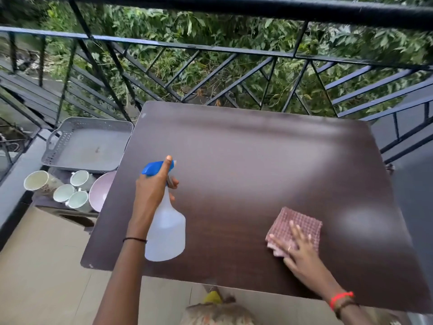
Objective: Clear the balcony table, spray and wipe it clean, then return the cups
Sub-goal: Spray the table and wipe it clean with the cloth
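While the left hand [153,184] grips the spray bottle [165,233] by its blue trigger head above the dark counter [234,160], the right hand [297,247] lies flat, fingers spread, on the pink checked cloth [297,226] near the front right. 4 cups [63,192] and a pink bowl [102,191] wait left of the counter, beside a grey tray [86,146].

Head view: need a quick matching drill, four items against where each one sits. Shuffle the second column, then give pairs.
Items:
1. spray bottle
2. cloth
3. cups
4. grey tray

Places:
A. flat on the table under the right hand
B. on the low stand left of the table, nearer the railing
C. gripped in the left hand
D. clustered beside the pink bowl

Pairs: 1-C, 2-A, 3-D, 4-B
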Motion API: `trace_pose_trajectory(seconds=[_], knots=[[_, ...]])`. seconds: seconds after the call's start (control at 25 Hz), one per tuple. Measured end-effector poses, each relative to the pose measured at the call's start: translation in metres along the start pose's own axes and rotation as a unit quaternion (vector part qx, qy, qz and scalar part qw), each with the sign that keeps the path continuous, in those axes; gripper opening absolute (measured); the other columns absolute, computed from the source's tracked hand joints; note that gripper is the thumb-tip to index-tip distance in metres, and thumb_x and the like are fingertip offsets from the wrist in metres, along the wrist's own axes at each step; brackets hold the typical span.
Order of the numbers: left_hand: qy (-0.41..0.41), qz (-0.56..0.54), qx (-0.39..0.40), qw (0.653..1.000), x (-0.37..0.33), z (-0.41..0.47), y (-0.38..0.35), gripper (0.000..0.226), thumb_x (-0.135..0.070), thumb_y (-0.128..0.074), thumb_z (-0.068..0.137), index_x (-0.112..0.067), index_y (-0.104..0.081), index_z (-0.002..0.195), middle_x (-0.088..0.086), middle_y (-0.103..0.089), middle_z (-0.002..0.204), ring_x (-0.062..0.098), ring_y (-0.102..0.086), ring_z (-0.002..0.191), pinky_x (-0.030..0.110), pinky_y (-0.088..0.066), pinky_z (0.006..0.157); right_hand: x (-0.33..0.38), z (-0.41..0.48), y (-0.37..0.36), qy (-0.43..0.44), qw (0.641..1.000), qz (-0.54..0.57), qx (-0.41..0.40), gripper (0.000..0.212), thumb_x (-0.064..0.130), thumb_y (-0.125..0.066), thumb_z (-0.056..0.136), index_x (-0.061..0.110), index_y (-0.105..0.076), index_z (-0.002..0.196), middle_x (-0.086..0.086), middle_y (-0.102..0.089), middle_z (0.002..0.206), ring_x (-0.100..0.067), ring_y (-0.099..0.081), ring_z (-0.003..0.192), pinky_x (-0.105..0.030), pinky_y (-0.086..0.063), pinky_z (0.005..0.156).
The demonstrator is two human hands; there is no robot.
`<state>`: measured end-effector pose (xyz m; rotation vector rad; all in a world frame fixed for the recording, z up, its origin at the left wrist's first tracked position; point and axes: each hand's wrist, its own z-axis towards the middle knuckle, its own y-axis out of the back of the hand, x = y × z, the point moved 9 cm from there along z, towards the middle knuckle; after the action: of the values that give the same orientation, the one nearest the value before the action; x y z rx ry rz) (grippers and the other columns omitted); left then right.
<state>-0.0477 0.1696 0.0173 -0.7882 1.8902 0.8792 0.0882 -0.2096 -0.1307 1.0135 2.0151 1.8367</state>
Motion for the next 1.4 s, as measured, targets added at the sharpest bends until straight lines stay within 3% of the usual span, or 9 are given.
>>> trace_pose_trajectory(seconds=[0.16,0.32,0.44,0.6,0.72,0.88,1.2,1.28,1.4], knots=[[0.005,0.009,-0.023,1.0,0.018,-0.008,0.024,0.037,-0.059,-0.056,0.089,-0.028,-0.076,0.088,0.002,-0.069,0.063,0.023,-0.053,0.039,0.034,-0.047,0.061,0.038,0.078,0.002,-0.046,0.998,0.015,0.029,0.058,0.043,-0.024,0.083,0.064,-0.013,0.136,-0.011,0.009,0.159,-0.034,0.008,0.146,-0.051,0.003,0.115],[0.017,0.003,-0.041,0.999,0.038,-0.014,0.047,0.042,-0.06,-0.059,0.086,-0.022,-0.076,0.084,0.002,-0.069,0.058,0.028,-0.053,0.044,0.035,-0.048,0.061,0.164,0.105,-0.027,0.078,0.995,0.008,0.057,0.06,0.041,-0.025,0.081,0.049,-0.03,0.141,-0.016,0.004,0.158,-0.037,0.006,0.146,-0.052,0.01,0.113],[0.033,0.004,-0.044,0.998,0.042,-0.014,0.063,0.05,-0.06,-0.06,0.087,-0.013,-0.069,0.071,0.001,-0.07,0.059,0.028,-0.055,0.044,0.038,-0.052,0.064,0.236,0.065,-0.058,0.167,0.983,-0.019,0.08,0.053,0.04,-0.042,0.08,0.05,-0.044,0.132,-0.019,-0.024,0.154,-0.037,-0.024,0.142,-0.057,-0.01,0.113],[0.035,0.001,-0.04,0.999,0.039,-0.002,0.094,0.045,-0.058,-0.058,0.089,-0.016,-0.072,0.083,0.002,-0.068,0.063,0.025,-0.053,0.04,0.032,-0.047,0.055,0.221,0.019,-0.063,0.186,0.98,-0.019,0.073,0.055,0.044,-0.041,0.081,0.056,-0.033,0.135,-0.014,-0.029,0.153,-0.033,-0.03,0.139,-0.043,-0.008,0.112],[0.032,-0.008,-0.048,0.998,0.035,0.013,0.127,0.035,-0.055,-0.058,0.09,-0.024,-0.072,0.083,0.003,-0.066,0.063,0.021,-0.051,0.035,0.027,-0.046,0.048,0.183,0.036,-0.04,0.105,0.993,-0.014,0.046,0.059,0.038,-0.032,0.083,0.065,-0.015,0.134,-0.009,-0.003,0.158,-0.034,-0.009,0.145,-0.047,-0.002,0.119],[0.024,0.004,-0.06,0.998,0.037,0.034,0.173,0.049,-0.053,-0.059,0.09,-0.008,-0.068,0.072,0.004,-0.066,0.057,0.016,-0.054,0.035,0.022,-0.047,0.044,0.209,0.12,-0.032,0.034,0.997,0.004,0.065,0.055,0.037,-0.028,0.087,0.054,-0.023,0.14,-0.012,0.007,0.159,-0.032,0.007,0.147,-0.048,0.003,0.115],[-0.003,0.036,-0.044,0.998,0.04,0.085,0.227,0.063,-0.047,-0.053,0.096,0.004,-0.061,0.059,-0.003,-0.064,0.047,0.008,-0.059,0.042,0.009,-0.042,0.051,0.396,0.152,-0.092,0.192,0.977,-0.026,0.089,0.05,0.039,-0.036,0.088,0.047,-0.039,0.138,-0.017,-0.005,0.158,-0.034,-0.001,0.145,-0.058,-0.003,0.113],[-0.004,0.043,-0.034,0.999,0.041,0.095,0.234,0.066,-0.048,-0.052,0.095,0.009,-0.063,0.064,0.006,-0.068,0.059,0.014,-0.06,0.046,0.009,-0.043,0.05,0.405,0.116,-0.105,0.226,0.97,-0.053,0.067,0.051,0.043,-0.041,0.086,0.051,-0.037,0.136,-0.017,-0.021,0.155,-0.033,-0.02,0.144,-0.057,-0.019,0.115],[0.011,0.027,-0.029,0.999,0.043,0.105,0.244,0.067,-0.053,-0.054,0.093,0.008,-0.065,0.068,0.017,-0.071,0.071,0.019,-0.058,0.042,0.022,-0.049,0.055,0.367,0.074,-0.103,0.201,0.977,-0.045,0.054,0.057,0.046,-0.043,0.089,0.058,-0.022,0.14,-0.013,-0.018,0.157,-0.029,-0.018,0.145,-0.047,-0.018,0.109]])
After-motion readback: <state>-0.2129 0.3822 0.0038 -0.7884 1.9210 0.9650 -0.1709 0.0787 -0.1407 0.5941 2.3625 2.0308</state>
